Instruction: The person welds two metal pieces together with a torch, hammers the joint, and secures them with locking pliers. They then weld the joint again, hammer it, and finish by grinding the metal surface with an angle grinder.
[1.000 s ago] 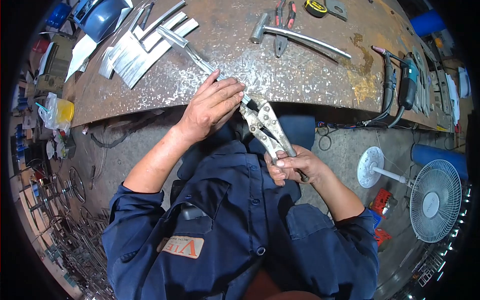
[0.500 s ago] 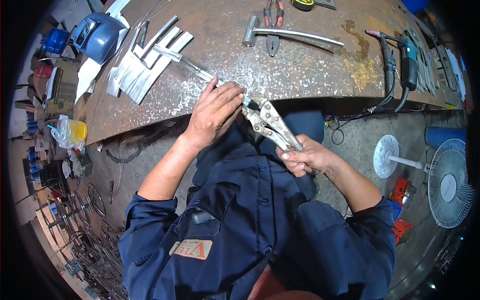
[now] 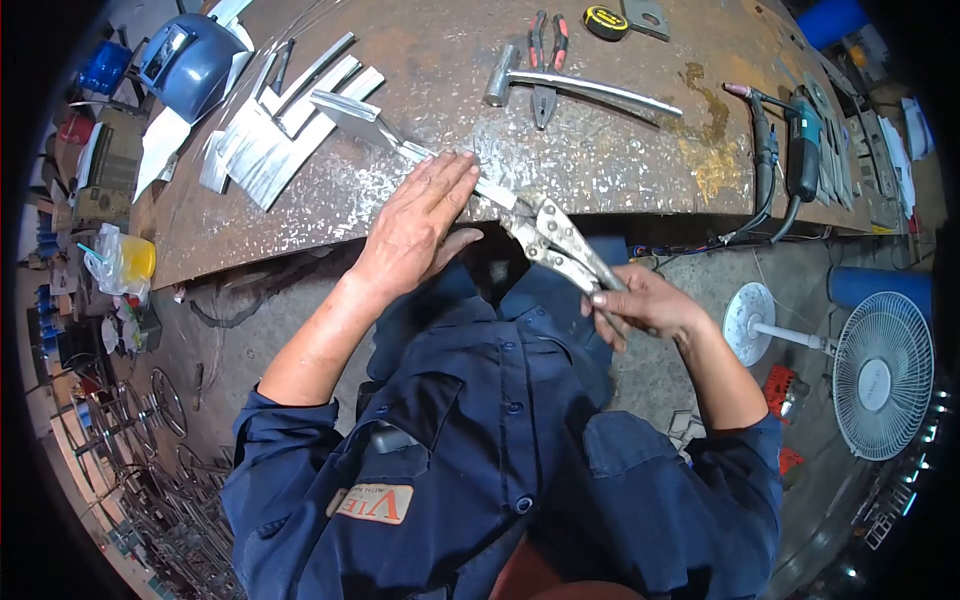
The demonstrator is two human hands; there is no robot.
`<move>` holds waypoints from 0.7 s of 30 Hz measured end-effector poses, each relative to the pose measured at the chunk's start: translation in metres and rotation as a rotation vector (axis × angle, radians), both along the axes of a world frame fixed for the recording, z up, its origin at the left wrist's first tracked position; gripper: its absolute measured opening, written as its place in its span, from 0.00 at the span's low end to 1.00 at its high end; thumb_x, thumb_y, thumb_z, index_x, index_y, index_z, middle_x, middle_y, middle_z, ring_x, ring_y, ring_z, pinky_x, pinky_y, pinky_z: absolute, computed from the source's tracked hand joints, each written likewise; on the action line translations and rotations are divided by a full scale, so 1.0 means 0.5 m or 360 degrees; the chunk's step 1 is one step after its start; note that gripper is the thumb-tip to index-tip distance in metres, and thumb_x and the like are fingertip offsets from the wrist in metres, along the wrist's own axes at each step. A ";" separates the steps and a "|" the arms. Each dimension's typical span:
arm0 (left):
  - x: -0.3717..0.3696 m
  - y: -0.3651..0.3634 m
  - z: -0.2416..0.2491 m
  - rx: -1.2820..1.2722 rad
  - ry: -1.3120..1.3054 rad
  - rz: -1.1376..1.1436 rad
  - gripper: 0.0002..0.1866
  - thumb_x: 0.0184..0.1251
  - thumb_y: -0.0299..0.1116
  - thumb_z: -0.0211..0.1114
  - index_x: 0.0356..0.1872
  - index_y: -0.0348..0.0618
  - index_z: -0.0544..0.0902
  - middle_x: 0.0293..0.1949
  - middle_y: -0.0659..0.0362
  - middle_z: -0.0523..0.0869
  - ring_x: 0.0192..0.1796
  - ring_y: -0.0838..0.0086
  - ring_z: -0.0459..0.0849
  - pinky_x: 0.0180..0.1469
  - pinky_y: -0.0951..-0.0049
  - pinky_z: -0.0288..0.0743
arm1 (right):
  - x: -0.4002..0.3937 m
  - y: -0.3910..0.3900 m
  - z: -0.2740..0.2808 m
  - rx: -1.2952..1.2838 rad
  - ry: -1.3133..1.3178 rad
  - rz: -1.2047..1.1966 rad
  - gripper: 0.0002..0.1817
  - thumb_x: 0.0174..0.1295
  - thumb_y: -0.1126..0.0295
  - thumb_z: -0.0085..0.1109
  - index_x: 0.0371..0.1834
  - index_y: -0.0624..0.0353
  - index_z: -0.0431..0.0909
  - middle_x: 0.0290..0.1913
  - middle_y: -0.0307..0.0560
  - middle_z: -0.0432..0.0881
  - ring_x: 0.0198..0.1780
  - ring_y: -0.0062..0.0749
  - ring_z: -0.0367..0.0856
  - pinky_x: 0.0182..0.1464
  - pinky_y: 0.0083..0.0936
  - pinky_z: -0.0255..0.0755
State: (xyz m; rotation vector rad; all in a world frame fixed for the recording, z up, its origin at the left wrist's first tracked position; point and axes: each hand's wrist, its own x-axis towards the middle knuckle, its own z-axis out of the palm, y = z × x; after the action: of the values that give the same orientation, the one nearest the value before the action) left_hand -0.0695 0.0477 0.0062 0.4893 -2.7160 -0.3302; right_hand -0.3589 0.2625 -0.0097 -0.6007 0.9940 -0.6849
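Note:
My left hand (image 3: pixel 412 225) lies flat across a bare metal bar (image 3: pixel 492 190), fingers stretched out over it and the thumb apart below. The bar slants over the front edge of the workbench (image 3: pixel 600 160). At its far end a flat metal plate (image 3: pixel 348 108) stands tilted, close to some cut metal strips. The near end of the bar is at the jaws of a pair of locking pliers (image 3: pixel 560 243). My right hand (image 3: pixel 640 302) is wrapped around the pliers' handles, in front of the bench edge. Part of the bar is hidden under my left fingers.
Cut metal pieces (image 3: pixel 270 150) and a welding helmet (image 3: pixel 190 65) lie at the bench's left. Further back are a hammer (image 3: pixel 590 88), red-handled pliers (image 3: pixel 545 70) and a tape measure (image 3: pixel 605 22). A torch (image 3: pixel 762 130) and an angle grinder (image 3: pixel 803 145) lie right, above a fan (image 3: pixel 880 380).
My left hand has flattened over the bar, its thumb now apart. The plate at the far end has turned to show a broader face. The locking pliers have shifted slightly right and down.

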 end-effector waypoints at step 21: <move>-0.009 0.009 -0.037 -0.0220 0.0096 0.0042 0.34 0.60 0.25 0.74 0.71 0.34 0.78 0.72 0.47 0.80 0.76 0.51 0.77 0.80 0.51 0.68 | 0.015 -0.401 0.059 -0.1916 0.3002 -0.0289 0.12 0.68 0.63 0.67 0.43 0.62 0.87 0.48 0.58 0.85 0.54 0.57 0.83 0.56 0.49 0.75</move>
State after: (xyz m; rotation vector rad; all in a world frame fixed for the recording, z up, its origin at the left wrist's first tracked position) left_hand -0.0742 0.0524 -0.0123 0.4679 -2.6490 -0.1467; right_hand -0.3513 0.0618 0.0199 -2.4853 2.3211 -0.7271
